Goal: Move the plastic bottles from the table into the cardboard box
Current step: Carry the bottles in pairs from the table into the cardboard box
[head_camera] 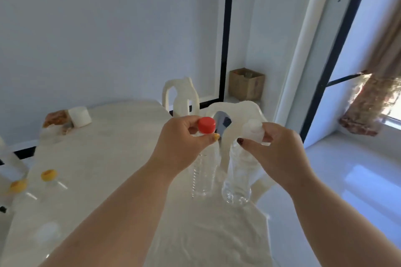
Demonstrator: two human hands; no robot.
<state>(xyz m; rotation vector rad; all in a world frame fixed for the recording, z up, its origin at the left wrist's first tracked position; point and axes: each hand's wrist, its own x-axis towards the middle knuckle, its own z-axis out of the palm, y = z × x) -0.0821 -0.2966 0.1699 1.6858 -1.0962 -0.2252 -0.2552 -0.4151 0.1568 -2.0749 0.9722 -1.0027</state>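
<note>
My left hand grips the neck of a clear ribbed bottle with a red cap, held upright just above the white table. My right hand grips the top of a second clear bottle with a white cap, also upright near the table's right edge. The cardboard box stands on the floor in the far corner, beyond the table, with something clear inside. Two yellow-capped clear bottles lie on the table at the left, and another clear one rests near the front left.
White plastic chairs stand at the table's far side and right. A white tub and a brownish packet sit at the table's far left. A window with a curtain is on the right, above the shiny floor.
</note>
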